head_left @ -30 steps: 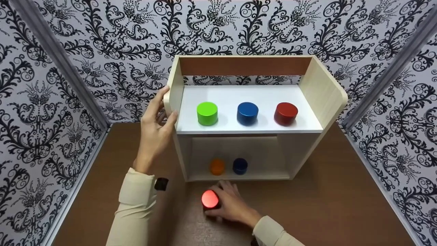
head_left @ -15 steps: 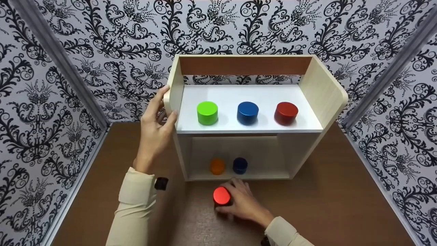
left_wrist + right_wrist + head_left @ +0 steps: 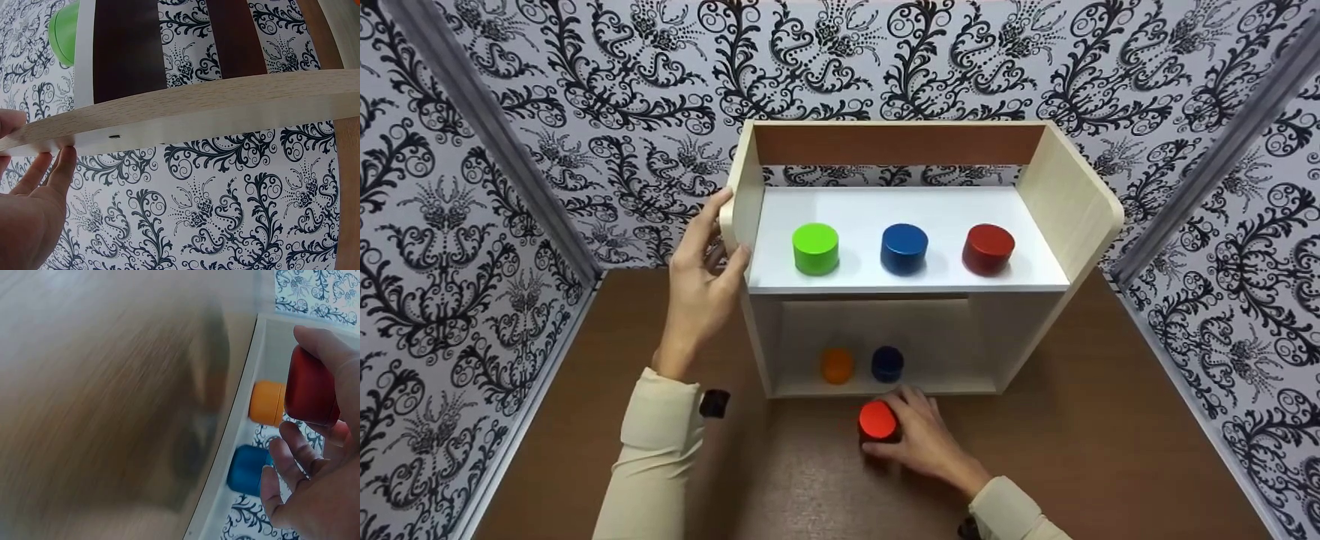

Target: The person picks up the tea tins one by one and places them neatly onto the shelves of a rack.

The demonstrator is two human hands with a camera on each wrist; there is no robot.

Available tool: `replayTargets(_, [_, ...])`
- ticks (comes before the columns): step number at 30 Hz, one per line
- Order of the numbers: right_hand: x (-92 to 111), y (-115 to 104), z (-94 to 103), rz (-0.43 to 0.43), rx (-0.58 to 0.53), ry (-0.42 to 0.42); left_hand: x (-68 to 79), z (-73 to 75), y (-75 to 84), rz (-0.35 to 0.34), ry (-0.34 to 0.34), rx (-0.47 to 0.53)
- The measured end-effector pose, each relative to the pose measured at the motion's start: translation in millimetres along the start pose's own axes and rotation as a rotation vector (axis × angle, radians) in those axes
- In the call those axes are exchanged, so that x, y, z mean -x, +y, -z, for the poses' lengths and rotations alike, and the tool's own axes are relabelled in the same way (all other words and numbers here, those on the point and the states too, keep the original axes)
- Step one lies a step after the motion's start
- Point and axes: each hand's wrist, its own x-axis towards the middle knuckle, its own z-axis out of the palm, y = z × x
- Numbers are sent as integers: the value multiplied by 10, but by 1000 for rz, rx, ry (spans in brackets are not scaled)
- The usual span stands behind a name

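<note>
In the head view, my right hand (image 3: 928, 439) holds a bright red round canister (image 3: 877, 421) by its side, above the table just in front of the shelf unit. The right wrist view shows the red canister (image 3: 311, 389) between thumb and fingers. My left hand (image 3: 699, 285) grips the front edge of the shelf unit's left side panel (image 3: 744, 187), thumb on one face and fingers on the other. On the lower shelf stand an orange canister (image 3: 838, 366) and a dark blue canister (image 3: 888, 364), both close behind the red one.
A green canister (image 3: 816, 249), a blue canister (image 3: 904, 249) and a dark red canister (image 3: 988, 250) stand in a row on the white upper shelf (image 3: 885, 210). Patterned walls (image 3: 540, 187) enclose the brown table (image 3: 1080, 450) at the back and sides.
My right hand has carried the red canister rightward and a little toward the shelf unit, from left of the orange canister to below the dark blue one. The left hand stays put.
</note>
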Motion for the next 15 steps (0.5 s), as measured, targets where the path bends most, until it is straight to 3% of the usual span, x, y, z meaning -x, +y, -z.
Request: replayTargets(15, [97,282,173,-41,52,90,-2,-7,9,20,1,-3])
